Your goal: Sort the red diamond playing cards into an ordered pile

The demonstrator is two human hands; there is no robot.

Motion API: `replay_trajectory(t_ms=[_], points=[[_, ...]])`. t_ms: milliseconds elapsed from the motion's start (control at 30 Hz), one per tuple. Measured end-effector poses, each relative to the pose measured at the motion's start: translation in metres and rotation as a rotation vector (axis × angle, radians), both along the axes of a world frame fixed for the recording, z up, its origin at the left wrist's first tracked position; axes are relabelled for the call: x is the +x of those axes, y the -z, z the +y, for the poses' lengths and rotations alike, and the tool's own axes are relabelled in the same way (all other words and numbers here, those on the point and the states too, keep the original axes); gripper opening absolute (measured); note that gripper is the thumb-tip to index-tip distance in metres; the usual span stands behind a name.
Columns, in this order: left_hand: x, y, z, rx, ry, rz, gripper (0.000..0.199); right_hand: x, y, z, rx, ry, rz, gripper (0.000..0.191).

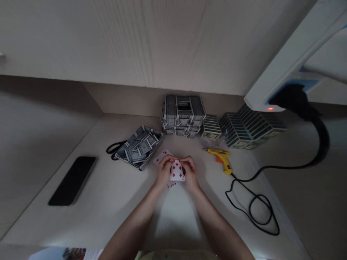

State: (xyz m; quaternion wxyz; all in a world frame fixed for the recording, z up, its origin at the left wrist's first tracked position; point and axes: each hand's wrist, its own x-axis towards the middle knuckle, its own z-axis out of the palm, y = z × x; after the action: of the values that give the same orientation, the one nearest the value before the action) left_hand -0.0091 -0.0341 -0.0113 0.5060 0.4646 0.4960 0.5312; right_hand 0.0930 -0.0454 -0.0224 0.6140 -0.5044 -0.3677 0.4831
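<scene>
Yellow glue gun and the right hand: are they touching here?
Apart. The head view shows it plainly: a strip of tabletop separates the right hand from the yellow glue gun.

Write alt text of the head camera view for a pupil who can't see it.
A person's left hand and right hand hold a red diamond playing card over a pale desk. Beyond them sit an open patterned box containing loose pieces and a patterned stack; a yellow glue gun lies to the right, a black phone to the left.
</scene>
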Motion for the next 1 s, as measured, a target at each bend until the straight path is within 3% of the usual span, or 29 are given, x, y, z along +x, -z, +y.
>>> replay_trajectory(t_ms=[300,533,600,767,1000], points=[[-0.001,-0.004,0.0,-0.046,0.007,-0.063,0.015,0.001,-0.008,0.0,-0.03,-0.046,0.105,0.005],[0.0,-0.008,-0.001,-0.072,0.011,-0.125,0.014,0.005,-0.011,0.002,-0.104,-0.136,0.395,0.006],[-0.001,-0.009,0.0,-0.081,-0.012,-0.16,0.013,0.006,-0.013,0.001,-0.119,-0.21,0.472,0.005],[-0.006,-0.009,0.002,-0.108,-0.029,-0.196,0.014,0.005,-0.012,0.0,-0.236,-0.508,0.645,0.025],[-0.011,-0.011,0.004,-0.101,0.015,-0.189,0.015,-0.001,-0.005,-0.001,-0.564,-0.718,0.509,0.049]])
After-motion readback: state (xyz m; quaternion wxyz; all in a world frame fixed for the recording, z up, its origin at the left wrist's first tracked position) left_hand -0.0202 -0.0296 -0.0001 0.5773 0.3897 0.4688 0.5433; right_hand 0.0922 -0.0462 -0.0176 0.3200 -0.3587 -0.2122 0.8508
